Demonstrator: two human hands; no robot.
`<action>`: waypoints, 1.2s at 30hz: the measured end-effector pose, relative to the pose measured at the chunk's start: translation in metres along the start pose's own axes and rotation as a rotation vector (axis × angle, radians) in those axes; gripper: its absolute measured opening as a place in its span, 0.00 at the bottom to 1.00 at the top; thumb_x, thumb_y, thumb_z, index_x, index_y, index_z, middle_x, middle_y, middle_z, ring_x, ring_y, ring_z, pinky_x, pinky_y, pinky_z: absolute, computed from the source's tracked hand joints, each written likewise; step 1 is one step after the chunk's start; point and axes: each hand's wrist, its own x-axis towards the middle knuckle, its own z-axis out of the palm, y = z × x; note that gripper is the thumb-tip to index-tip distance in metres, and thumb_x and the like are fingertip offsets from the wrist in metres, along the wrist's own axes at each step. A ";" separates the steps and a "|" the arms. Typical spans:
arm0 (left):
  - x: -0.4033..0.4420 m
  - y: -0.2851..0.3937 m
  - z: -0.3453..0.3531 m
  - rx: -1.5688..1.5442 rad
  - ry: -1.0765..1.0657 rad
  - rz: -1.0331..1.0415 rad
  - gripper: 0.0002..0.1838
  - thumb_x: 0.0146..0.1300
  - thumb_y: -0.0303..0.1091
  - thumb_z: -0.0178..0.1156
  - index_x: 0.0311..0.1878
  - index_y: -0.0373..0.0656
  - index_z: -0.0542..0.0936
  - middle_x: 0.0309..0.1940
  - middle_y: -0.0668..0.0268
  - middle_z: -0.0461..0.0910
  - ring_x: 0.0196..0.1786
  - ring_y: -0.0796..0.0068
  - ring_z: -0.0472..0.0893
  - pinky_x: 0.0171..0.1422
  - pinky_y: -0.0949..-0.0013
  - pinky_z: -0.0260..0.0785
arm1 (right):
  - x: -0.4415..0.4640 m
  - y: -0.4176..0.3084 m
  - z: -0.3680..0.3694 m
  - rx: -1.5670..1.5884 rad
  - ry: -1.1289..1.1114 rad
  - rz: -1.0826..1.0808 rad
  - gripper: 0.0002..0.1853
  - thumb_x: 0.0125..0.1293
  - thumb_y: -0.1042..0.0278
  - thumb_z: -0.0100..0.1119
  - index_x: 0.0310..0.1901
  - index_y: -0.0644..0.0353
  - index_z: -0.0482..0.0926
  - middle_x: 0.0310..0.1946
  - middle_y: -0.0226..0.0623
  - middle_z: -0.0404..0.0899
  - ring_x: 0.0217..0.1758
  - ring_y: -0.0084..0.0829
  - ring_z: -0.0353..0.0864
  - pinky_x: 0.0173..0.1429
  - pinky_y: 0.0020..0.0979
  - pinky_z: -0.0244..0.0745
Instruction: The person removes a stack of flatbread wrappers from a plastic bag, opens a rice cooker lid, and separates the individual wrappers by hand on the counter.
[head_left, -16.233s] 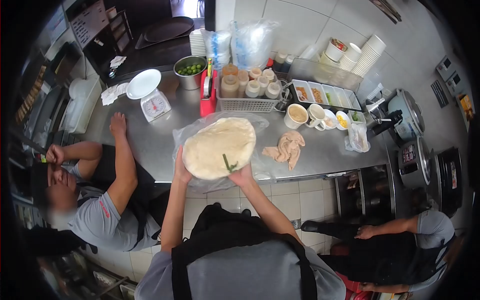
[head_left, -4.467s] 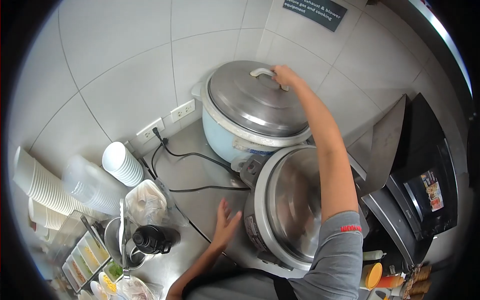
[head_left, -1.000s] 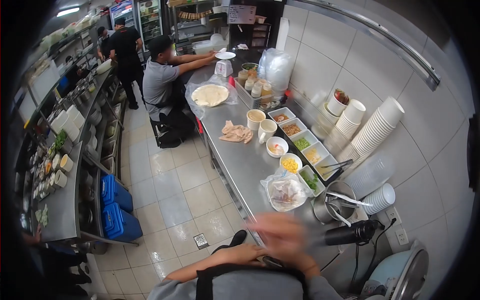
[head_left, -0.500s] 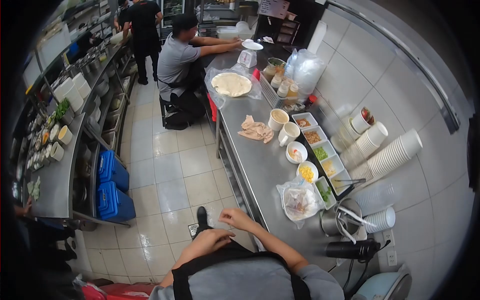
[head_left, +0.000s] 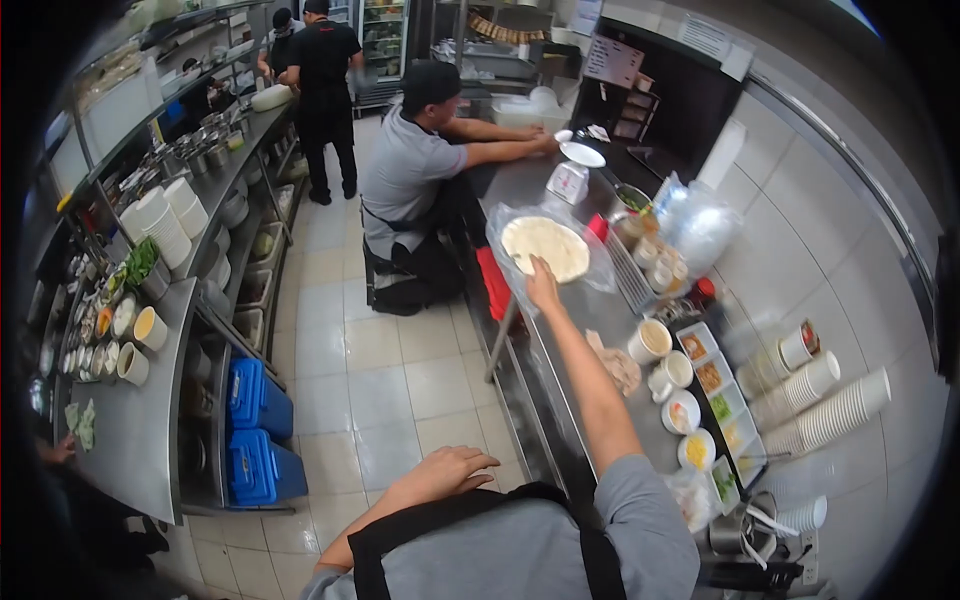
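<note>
My right hand (head_left: 541, 287) reaches far out over the steel counter. Its fingers are closed at the near edge of a round, pale flatbread (head_left: 548, 246), which lies on a clear plastic bag (head_left: 500, 228). Whether the bread is one sheet or a stack I cannot tell. My left hand (head_left: 452, 472) hovers in front of my apron with fingers loosely stretched and holds nothing. Just beyond the flatbread stands a white kitchen scale (head_left: 568, 182) with a plate on top. A crumpled beige cloth (head_left: 614, 365) lies nearer me, beside my right forearm.
Along the wall stand cups (head_left: 651, 341), bowls (head_left: 682, 411), a row of topping trays (head_left: 711, 376) and stacked paper cups (head_left: 840, 410). A co-worker (head_left: 405, 165) sits at the counter's left side. Blue bins (head_left: 262, 468) stand under the left-hand bench.
My right hand has gone from in front of my body forward to the flatbread's edge. My left hand stays near my waist. The camera view has shifted.
</note>
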 end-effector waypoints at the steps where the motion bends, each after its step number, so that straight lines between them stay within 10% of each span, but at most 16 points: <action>1: 0.000 -0.016 -0.007 0.032 0.005 -0.028 0.15 0.63 0.40 0.54 0.49 0.44 0.76 0.39 0.59 0.79 0.44 0.57 0.77 0.50 0.60 0.70 | 0.012 0.008 0.010 -0.105 -0.070 0.136 0.25 0.57 0.71 0.53 0.59 0.56 0.68 0.55 0.52 0.70 0.58 0.48 0.70 0.58 0.43 0.69; 9: 0.049 -0.102 -0.068 -0.180 -0.125 0.035 0.17 0.64 0.42 0.53 0.52 0.42 0.74 0.43 0.57 0.78 0.47 0.57 0.77 0.52 0.60 0.69 | 0.027 0.057 0.052 -0.672 -0.383 0.101 0.23 0.52 0.55 0.63 0.48 0.58 0.77 0.39 0.43 0.80 0.41 0.44 0.81 0.45 0.42 0.75; 26: 0.311 -0.257 -0.159 -0.640 -0.152 0.067 0.15 0.63 0.34 0.57 0.51 0.39 0.77 0.41 0.61 0.81 0.44 0.72 0.80 0.50 0.70 0.70 | 0.065 0.081 0.031 -0.512 -0.361 -0.096 0.03 0.46 0.71 0.55 0.23 0.59 0.77 0.25 0.39 0.80 0.33 0.36 0.81 0.48 0.40 0.70; 30: 0.352 -0.299 -0.133 -0.830 -0.114 -0.117 0.16 0.63 0.35 0.58 0.51 0.36 0.77 0.40 0.62 0.81 0.43 0.73 0.80 0.48 0.71 0.70 | 0.072 0.076 0.019 -0.367 -0.311 0.034 0.04 0.46 0.72 0.58 0.25 0.61 0.78 0.23 0.39 0.78 0.30 0.37 0.80 0.42 0.34 0.73; 34: 0.393 -0.360 -0.100 -0.859 -0.173 -0.261 0.17 0.64 0.35 0.57 0.51 0.33 0.76 0.40 0.62 0.80 0.41 0.75 0.79 0.47 0.73 0.71 | 0.086 0.083 -0.010 0.084 -0.239 0.768 0.10 0.50 0.73 0.59 0.36 0.62 0.81 0.34 0.41 0.82 0.37 0.41 0.81 0.49 0.34 0.72; 36: 0.403 -0.383 -0.093 -0.698 -0.171 -0.195 0.16 0.63 0.34 0.57 0.50 0.34 0.77 0.41 0.60 0.80 0.37 0.71 0.80 0.43 0.72 0.71 | 0.081 0.080 -0.011 0.099 -0.165 0.567 0.11 0.51 0.73 0.59 0.38 0.62 0.81 0.37 0.43 0.81 0.41 0.42 0.80 0.50 0.34 0.72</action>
